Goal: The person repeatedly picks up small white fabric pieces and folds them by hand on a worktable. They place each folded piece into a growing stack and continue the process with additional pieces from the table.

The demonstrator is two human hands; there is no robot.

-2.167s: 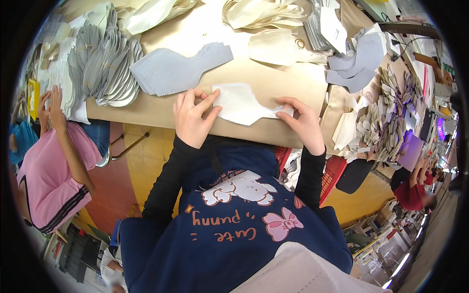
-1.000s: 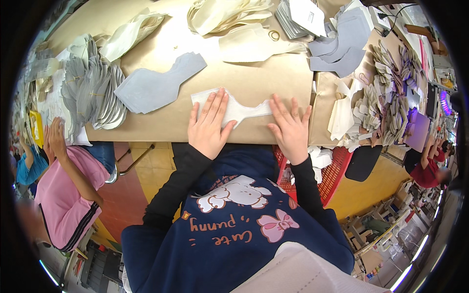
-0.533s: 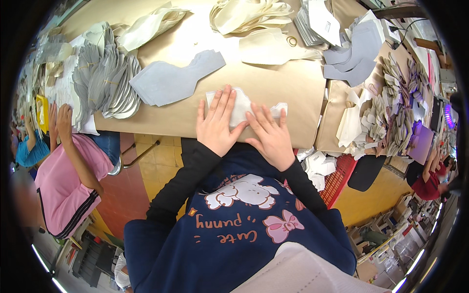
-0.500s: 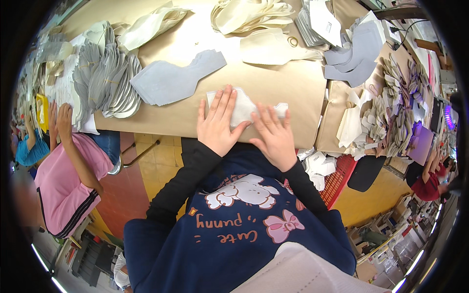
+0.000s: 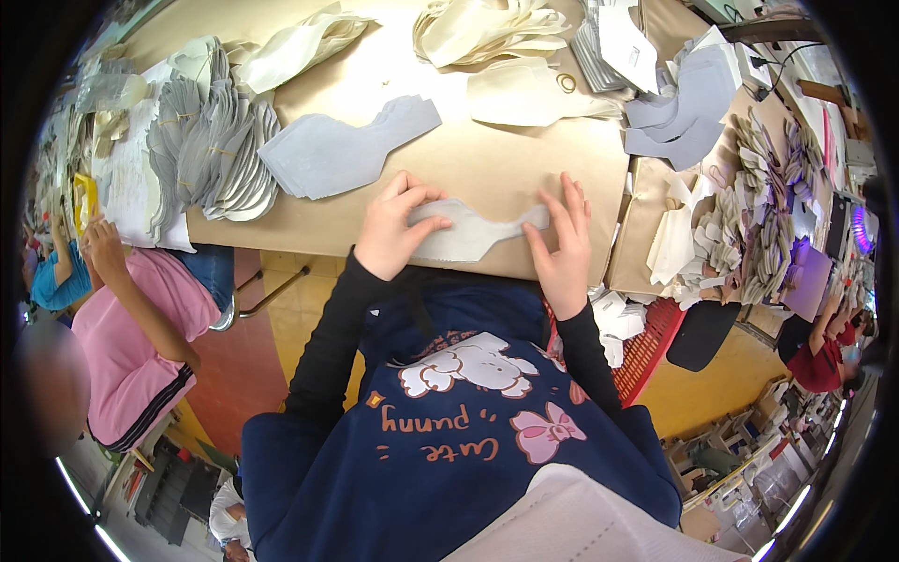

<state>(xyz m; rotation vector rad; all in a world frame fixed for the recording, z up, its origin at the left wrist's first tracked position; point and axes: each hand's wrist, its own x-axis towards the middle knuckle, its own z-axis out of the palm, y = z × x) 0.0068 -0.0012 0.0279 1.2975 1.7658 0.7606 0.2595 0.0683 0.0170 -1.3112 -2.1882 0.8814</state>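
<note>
A light grey cut fabric piece (image 5: 465, 231), wide at its left and narrow at its right end, is held near the front edge of the table. My left hand (image 5: 397, 225) pinches its wide left end between thumb and fingers. At the narrow right end, my right hand (image 5: 562, 237) grips the tip between thumb and fingers. Beyond my left hand lies a flat stack of blue-grey cut pieces (image 5: 342, 150). A cream cut piece (image 5: 520, 94) with a small ring-shaped roll on it lies farther back.
Tied bundles of grey pieces (image 5: 201, 140) stand at the left, cream bundles (image 5: 487, 33) at the back. Blue-grey curved pieces (image 5: 688, 103) lie back right. A red plastic crate (image 5: 646, 347) with white scraps sits right of me. A co-worker in pink (image 5: 140, 337) works at the left.
Both hands lay flat on the piece before. Now they have moved apart, and the fingers have closed on its two ends; the piece is turned over, its outline now facing the other way.
</note>
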